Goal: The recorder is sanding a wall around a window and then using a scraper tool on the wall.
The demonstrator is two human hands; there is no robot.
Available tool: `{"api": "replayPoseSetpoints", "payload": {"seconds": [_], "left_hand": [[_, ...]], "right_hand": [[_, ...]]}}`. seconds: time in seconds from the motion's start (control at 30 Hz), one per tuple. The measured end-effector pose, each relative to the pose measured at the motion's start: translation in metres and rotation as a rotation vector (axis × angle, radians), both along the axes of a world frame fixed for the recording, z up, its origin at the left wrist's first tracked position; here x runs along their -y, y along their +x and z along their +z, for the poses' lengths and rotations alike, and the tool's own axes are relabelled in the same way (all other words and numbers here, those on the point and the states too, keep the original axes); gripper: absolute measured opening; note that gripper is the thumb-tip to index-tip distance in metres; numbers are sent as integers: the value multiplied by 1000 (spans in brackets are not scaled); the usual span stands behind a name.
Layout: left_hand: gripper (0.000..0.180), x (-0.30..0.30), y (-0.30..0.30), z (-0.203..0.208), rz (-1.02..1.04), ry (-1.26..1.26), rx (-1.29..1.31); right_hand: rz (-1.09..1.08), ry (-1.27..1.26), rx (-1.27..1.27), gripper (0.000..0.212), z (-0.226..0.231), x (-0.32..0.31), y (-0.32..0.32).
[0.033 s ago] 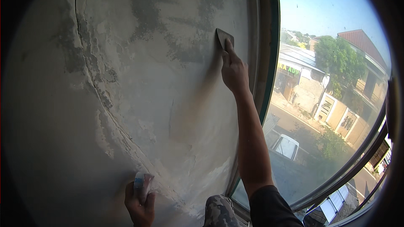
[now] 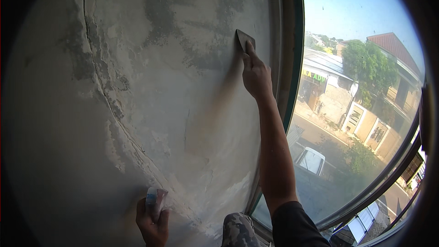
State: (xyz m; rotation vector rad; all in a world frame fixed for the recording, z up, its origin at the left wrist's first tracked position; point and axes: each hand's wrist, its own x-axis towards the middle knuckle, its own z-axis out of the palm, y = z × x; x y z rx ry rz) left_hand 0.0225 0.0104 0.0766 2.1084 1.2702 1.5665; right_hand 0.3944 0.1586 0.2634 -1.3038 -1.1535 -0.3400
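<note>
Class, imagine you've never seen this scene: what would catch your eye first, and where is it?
Probably the long, jagged crack running down the left part of the patchy grey wall, then the bright window on the right, overlooking a street. Between them, the right grip holds a flat-bladed scraper against the wall, while the left grip holds a small, pale object low down.

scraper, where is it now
Head view, upper middle: the scraper is in the right hand, at the wall, just left of the window frame.
</note>
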Motion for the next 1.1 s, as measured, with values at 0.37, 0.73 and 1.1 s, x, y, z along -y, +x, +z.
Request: {"api": "replayPoseSetpoints", "payload": {"seconds": [0.37,0.73,1.1], "left_hand": [[45,-4,-14,22,38,78,-86],[46,17,-26,30,123,90,-65],[41,12,-1,25,-84,-39,64]], "right_hand": [[102,-127,107,46,-14,42,-69],[150,-125,239,47,-66,56,-85],[155,-69,111,49,-57,34,-81]]}}
